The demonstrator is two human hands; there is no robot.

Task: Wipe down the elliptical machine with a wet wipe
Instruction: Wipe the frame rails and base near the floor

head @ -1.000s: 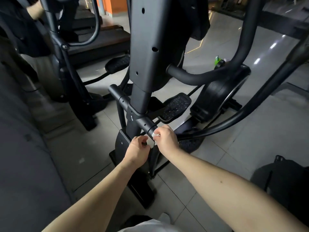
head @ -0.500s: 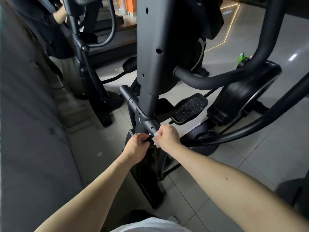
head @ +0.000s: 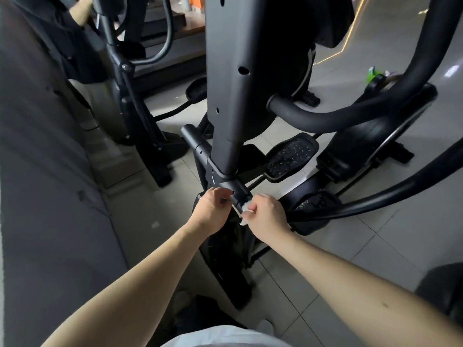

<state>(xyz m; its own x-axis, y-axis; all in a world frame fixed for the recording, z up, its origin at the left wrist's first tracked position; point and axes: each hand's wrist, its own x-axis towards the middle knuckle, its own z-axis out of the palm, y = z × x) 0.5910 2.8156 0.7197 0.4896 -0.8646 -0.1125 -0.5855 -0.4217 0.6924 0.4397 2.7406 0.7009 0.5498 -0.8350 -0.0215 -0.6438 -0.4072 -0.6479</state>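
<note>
**Both hands on wipe at crossbar end of elliptical**

Gym floor [head: 375,246], pale tiles, dim light. Far left: grey padded surface [head: 37,171] runs down the frame edge. Behind it, upper left, a person in dark clothes [head: 62,33] at a second machine [head: 140,108]; its base stands on the tiles, well apart from the hands.

Centre: elliptical machine [head: 233,83], black upright column, short crossbar [head: 200,149] through its lower end. Left hand [head: 211,211] at the near end of the crossbar, fingers curled, pinching the left edge of the wet wipe [head: 246,206]. Wipe is white, bunched, pressed against the crossbar's end cap, stretched between the two hands. Right hand [head: 268,216] just beside it, fingers clenched on the wipe's right end. Both forearms bare, reaching in from the bottom edge.

Right of column: studded pedal [head: 290,156], tilted, then a curved handlebar [head: 325,118] crossing in front of the flywheel housing [head: 363,141]. Second pedal near the right hand, partly hidden. Green object [head: 373,71] on the floor behind, too blurred to identify.
</note>
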